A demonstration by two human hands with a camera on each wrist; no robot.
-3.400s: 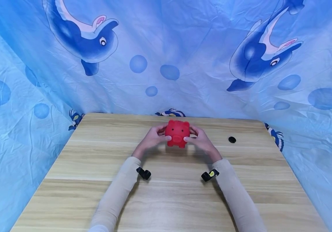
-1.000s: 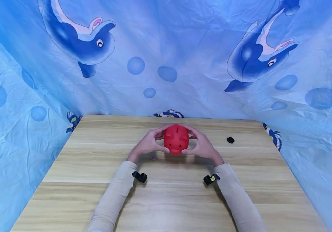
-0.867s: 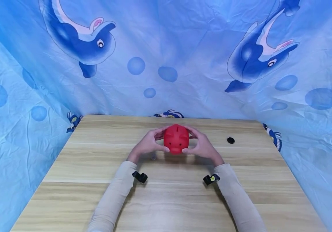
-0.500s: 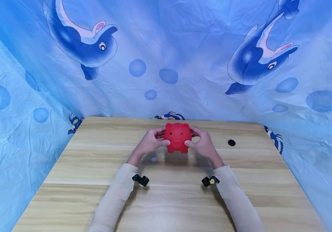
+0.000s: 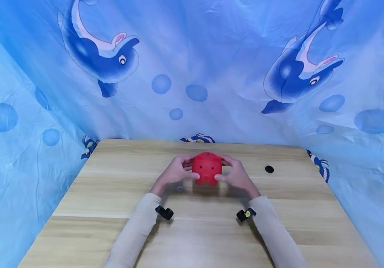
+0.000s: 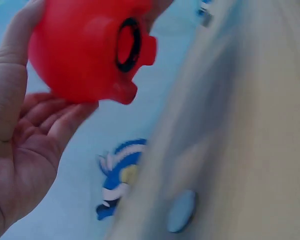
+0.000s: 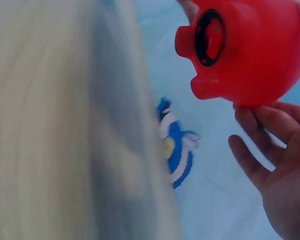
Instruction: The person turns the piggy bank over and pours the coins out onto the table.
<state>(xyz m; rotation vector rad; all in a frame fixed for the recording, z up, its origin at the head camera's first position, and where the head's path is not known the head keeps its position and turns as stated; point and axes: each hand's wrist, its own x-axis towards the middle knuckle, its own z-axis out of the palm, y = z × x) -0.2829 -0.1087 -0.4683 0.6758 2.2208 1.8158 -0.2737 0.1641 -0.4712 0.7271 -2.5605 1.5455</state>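
Note:
A red piggy bank point(image 5: 206, 169) is held off the table between both hands, its face towards me. My left hand point(image 5: 175, 173) grips its left side, thumb at the front and fingers behind. On the other side my right hand point(image 5: 237, 175) holds it the same way. Both wrist views show the underside, with a black-rimmed round hole point(image 6: 128, 45) uncovered between the feet. A small silvery disc, like a coin point(image 5: 180, 188), lies on the table near my left wrist; it looks larger in the left wrist view.
A round black cap point(image 5: 269, 169) lies on the wooden table point(image 5: 198, 238), right of my right hand. Blue dolphin-printed cloth point(image 5: 192, 56) hangs behind the table and along both sides. Black wrist cameras point(image 5: 164, 213) sit on both sleeves.
The disc on the table appears after the oldest frame. The piggy bank tips forward, showing its slot, then back with its face up; now it leans slightly forward again, still in both hands.

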